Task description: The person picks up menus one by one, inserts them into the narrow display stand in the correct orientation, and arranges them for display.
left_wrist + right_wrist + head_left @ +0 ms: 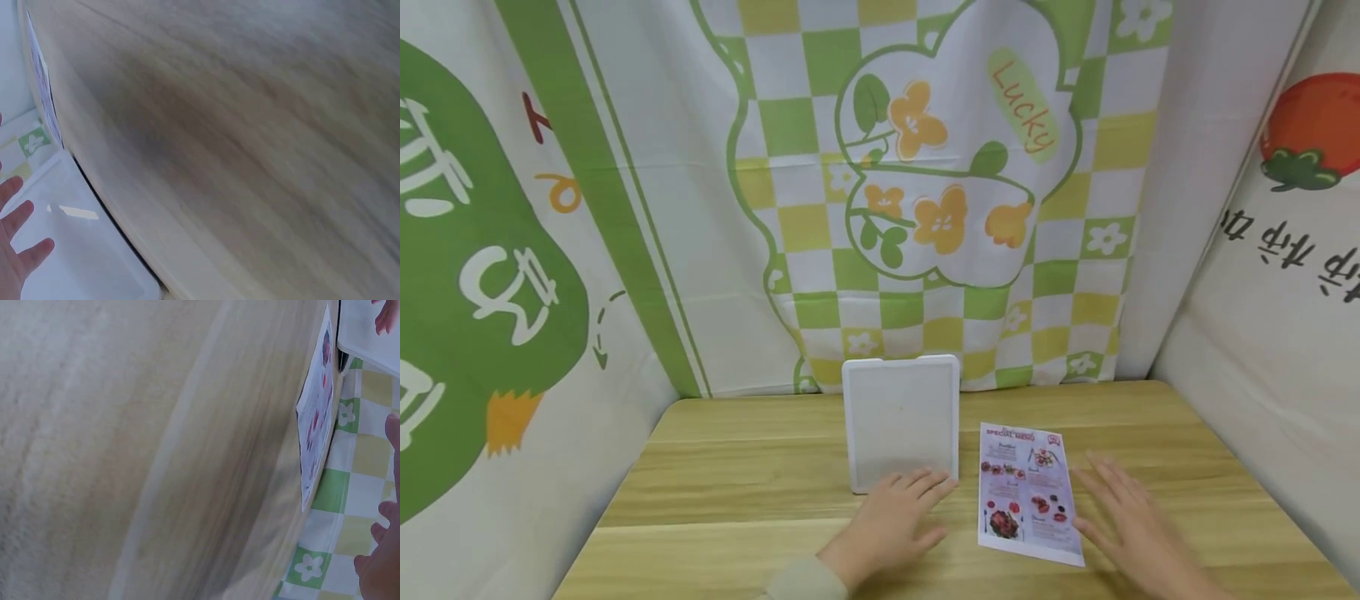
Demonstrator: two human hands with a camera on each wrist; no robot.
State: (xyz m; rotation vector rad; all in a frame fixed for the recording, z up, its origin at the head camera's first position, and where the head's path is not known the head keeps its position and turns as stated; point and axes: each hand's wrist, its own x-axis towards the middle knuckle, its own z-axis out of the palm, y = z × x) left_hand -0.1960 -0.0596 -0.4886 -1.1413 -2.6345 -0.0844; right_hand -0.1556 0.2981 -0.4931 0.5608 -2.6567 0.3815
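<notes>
A white framed panel (901, 421) stands upright on the wooden table, a stand or board with a pale, blank face. To its right lies a printed menu sheet (1028, 492) with pictures of food, flat on the wood. My left hand (898, 521) is spread in front of the panel's lower edge, overlapping it in the head view, and holds nothing. My right hand (1131, 521), slightly blurred, is beside the menu's right edge with its fingers extended and nothing in them. In the left wrist view the panel (75, 244) appears behind the left fingers.
The wooden table (737, 475) ends at the back against a checked green and yellow curtain (891, 308). Printed cloth walls (1285, 358) close in the left and right sides.
</notes>
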